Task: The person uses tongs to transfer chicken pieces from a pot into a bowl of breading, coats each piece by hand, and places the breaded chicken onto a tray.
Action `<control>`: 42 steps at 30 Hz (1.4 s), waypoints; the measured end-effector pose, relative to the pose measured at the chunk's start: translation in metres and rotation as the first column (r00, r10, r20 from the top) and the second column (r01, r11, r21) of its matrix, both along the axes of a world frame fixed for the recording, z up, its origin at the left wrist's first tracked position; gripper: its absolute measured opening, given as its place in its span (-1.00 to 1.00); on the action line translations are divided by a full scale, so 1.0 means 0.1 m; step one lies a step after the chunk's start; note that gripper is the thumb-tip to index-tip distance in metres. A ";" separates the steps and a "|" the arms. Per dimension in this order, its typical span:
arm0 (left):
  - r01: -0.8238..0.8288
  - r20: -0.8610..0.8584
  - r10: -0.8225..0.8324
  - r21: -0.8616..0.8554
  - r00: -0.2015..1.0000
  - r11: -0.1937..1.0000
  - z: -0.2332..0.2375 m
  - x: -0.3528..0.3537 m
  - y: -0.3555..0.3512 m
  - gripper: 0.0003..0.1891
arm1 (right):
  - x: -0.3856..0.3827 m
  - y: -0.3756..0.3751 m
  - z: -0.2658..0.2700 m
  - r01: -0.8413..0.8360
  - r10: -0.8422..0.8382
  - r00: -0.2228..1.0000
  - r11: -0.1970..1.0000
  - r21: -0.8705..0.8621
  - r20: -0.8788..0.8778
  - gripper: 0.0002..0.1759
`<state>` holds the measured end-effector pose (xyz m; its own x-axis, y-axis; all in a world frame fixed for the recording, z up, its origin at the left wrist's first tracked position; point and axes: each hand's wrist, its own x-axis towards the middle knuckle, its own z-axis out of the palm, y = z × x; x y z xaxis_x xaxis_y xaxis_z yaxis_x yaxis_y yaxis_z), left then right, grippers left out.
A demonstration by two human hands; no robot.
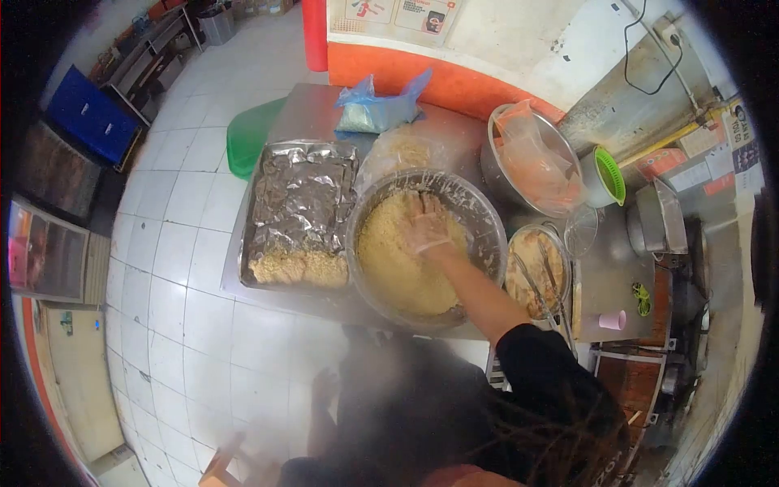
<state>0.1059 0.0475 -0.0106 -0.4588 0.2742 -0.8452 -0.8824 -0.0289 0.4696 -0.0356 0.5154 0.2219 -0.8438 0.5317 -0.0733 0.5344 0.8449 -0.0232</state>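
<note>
Closest is my black sleeve (pixel 535 365). My gloved right hand (pixel 425 225) lies flat, fingers spread, on crumbs (pixel 398 268) in the bowl (pixel 485 231). My left hand (pixel 324 385) hangs blurred, and I cannot tell its grip.

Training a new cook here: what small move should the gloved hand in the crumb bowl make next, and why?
Probably scoop up a handful: the right hand lies open and flat on the crumbs in the bowl, gripping nothing.

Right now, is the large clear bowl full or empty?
Partly full: the bowl holds crumbs low down, its upper wall exposed; the gloved right hand rests on them.
</note>
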 end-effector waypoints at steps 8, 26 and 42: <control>-0.015 -0.063 0.017 0.019 0.998 1.000 -0.33 0.23 -0.19 -0.43 | 0.20 1.08 -0.33 -0.015 0.201 0.930 0.859 -0.512 0.309 -0.15; 0.024 0.000 -0.024 -0.086 1.000 0.996 -0.12 0.04 -0.11 -0.53 | 0.26 -0.18 1.19 -0.281 0.417 0.870 0.858 -0.430 0.262 -0.38; 0.012 -0.008 -0.012 -0.011 1.000 1.000 -0.05 0.11 -0.15 -0.52 | 0.23 0.24 0.67 -0.246 0.321 0.927 0.910 -0.333 0.193 -0.52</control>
<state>0.1174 0.0320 -0.0153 -0.4621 0.2703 -0.8446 -0.8789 -0.0127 0.4768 -0.0130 0.5393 0.2885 -0.8923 0.1936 -0.4077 0.2941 0.9347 -0.1997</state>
